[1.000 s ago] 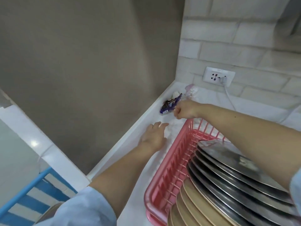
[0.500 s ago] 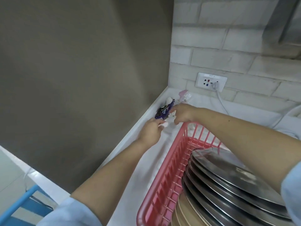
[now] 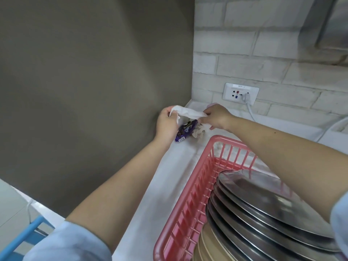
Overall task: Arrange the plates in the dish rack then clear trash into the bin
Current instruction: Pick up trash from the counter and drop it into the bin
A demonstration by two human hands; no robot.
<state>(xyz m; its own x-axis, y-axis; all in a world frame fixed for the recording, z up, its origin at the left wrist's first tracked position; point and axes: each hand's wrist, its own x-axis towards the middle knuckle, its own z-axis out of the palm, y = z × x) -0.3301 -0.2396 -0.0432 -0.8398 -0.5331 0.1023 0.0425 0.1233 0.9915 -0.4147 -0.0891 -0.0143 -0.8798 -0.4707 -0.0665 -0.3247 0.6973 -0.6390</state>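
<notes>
A pink dish rack (image 3: 190, 200) stands on the white counter (image 3: 162, 185) with several steel plates (image 3: 267, 210) and tan plates (image 3: 211, 243) upright in it. In the far corner, my left hand (image 3: 166, 125) grips one end of a white tissue (image 3: 188, 112) and a purple snack wrapper (image 3: 186, 130). My right hand (image 3: 216, 116) pinches the tissue's other end. Another crumpled white tissue (image 3: 200, 131) hangs just below, between both hands. Something pink (image 3: 211, 104) peeks out behind my right hand.
A grey wall (image 3: 94, 81) borders the counter on the left, a white brick wall (image 3: 263, 59) at the back. A socket (image 3: 241, 93) with a plugged white cable (image 3: 251, 110) sits above the corner. A blue frame (image 3: 20, 240) shows at the lower left.
Both hands have reached into the corner and lifted the trash: the left now holds the wrapper and tissue, the right pinches the tissue's other end. The view has shifted nearer.
</notes>
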